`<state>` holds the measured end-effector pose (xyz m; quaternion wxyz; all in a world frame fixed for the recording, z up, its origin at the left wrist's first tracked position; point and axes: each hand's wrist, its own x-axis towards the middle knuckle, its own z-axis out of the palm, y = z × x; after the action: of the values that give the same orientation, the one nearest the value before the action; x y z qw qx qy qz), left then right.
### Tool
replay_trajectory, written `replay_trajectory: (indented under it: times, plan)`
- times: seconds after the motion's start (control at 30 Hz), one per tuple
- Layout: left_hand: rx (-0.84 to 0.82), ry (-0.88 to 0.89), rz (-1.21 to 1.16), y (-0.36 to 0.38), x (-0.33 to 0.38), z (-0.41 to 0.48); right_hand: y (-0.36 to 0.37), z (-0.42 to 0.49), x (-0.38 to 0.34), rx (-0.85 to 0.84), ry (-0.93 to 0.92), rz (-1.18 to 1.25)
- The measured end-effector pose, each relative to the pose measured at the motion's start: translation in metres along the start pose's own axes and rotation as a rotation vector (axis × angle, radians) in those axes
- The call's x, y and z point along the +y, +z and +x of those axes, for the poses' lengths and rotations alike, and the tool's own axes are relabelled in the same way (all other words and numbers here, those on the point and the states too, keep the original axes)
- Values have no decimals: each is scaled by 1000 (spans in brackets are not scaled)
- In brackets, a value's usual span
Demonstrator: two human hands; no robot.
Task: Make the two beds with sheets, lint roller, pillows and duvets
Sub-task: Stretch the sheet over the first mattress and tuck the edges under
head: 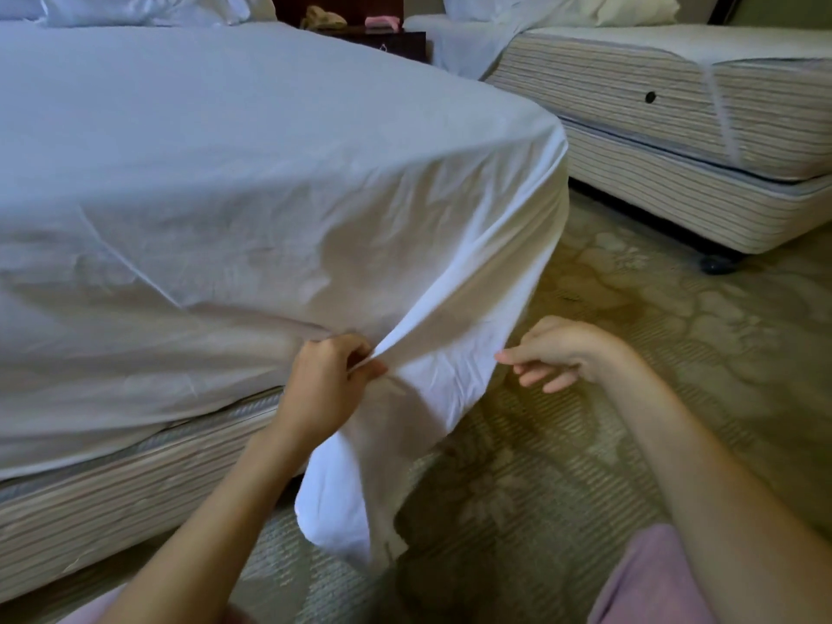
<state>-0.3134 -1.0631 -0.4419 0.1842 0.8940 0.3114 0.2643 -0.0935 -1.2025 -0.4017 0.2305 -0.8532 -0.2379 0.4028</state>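
A white sheet (234,182) covers the near bed and hangs loose at its foot corner, down to the carpet. My left hand (326,380) is shut on a fold of that hanging corner, just below the mattress edge. My right hand (558,353) hovers to the right of the cloth with its fingers loosely curled; its fingertip is at the sheet's edge and holds nothing. White pillows (144,6) lie at the head of the near bed. The second bed (675,110) at the right shows a bare striped mattress, with white bedding (531,11) bunched at its head.
The striped bed base (135,488) shows under the sheet at the left. A dark nightstand (382,38) stands between the beds with small beige and pink items on it. Patterned carpet (630,308) fills the gap between the beds. My pink-clad knees are at the bottom.
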Motion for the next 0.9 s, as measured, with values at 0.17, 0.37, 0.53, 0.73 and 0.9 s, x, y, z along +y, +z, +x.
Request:
replay_trajectory:
  times: [0.17, 0.37, 0.53, 0.73, 0.9]
  plan:
    - [-92, -69, -84, -9, -3, -4, 15, 23, -1, -87, -60, 485]
    - [-51, -86, 35, -12, -15, -6, 31, 39, 15, 18, 36, 445]
    - [27, -127, 156, -13, -21, -9, 44, 45, 10, 87, -22, 453]
    - [42, -299, 318, -11, -9, -16, 48, 52, 10, 181, -44, 428]
    - [-6, -373, 523, -16, -7, -18, 52, 53, 5, 308, -84, 229]
